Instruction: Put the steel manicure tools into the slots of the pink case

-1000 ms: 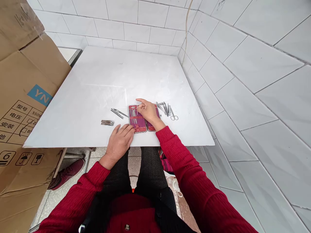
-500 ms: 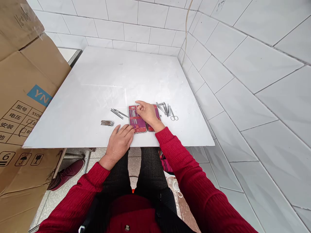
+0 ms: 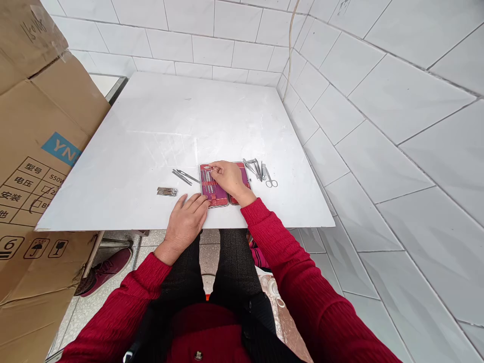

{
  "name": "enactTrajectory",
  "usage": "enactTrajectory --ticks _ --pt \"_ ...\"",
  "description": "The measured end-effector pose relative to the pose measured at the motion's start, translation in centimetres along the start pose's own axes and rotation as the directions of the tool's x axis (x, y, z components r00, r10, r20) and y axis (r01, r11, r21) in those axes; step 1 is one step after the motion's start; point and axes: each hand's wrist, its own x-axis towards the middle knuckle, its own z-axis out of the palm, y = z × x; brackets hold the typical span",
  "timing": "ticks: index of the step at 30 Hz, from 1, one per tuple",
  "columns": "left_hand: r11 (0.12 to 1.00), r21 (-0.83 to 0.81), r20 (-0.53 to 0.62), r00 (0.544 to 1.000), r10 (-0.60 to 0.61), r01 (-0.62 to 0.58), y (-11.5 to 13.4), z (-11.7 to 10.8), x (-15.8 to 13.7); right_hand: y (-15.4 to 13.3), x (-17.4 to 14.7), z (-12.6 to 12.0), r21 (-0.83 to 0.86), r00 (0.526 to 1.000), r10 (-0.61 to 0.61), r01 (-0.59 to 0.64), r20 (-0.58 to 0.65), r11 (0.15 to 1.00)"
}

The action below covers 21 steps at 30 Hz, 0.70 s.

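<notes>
A red manicure case [image 3: 214,202] lies unfolded near the table's front edge, with several slim metal tools [image 3: 207,181] under straps in its left half. Over that half is my right hand [image 3: 229,177], its thumb and index finger pinched on a slim manicure tool, mostly hidden by the fingers. My left hand [image 3: 187,219] rests flat, fingers stretched out, its fingertips on the case's lower left corner. To the left are nail clippers [image 3: 167,191] and some thin metal tools [image 3: 183,176]. Nippers and another clipper [image 3: 257,170] lie right of the case, beside small scissors [image 3: 270,180].
The white table [image 3: 151,111] meets a tiled wall [image 3: 204,50] at the back and right. Tall cardboard boxes [image 3: 49,111] stand along its left side. A cable [image 3: 290,45] runs down the wall corner.
My right hand has come down slightly toward the case, and its raised index finger has closed in over the tool. My left hand and the loose tools have stayed put.
</notes>
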Motion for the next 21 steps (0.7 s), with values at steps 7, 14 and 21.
enactTrajectory --ticks 7,14,21 --pt "1.0 0.016 -0.011 1.0 0.005 -0.005 -0.05 0.27 -0.1 -0.07 -0.3 0.02 -0.098 0.999 -0.034 0.033 -0.006 0.995" --pt "1.0 0.018 -0.009 1.0 0.008 -0.008 -0.03 0.18 -0.05 -0.11 -0.3 -0.02 -0.106 0.999 -0.043 0.044 0.009 0.993" --pt "1.0 -0.017 0.003 1.0 -0.007 0.007 -0.02 0.14 -0.05 0.35 -0.2 0.39 0.007 0.996 -0.024 0.025 -0.088 1.0"
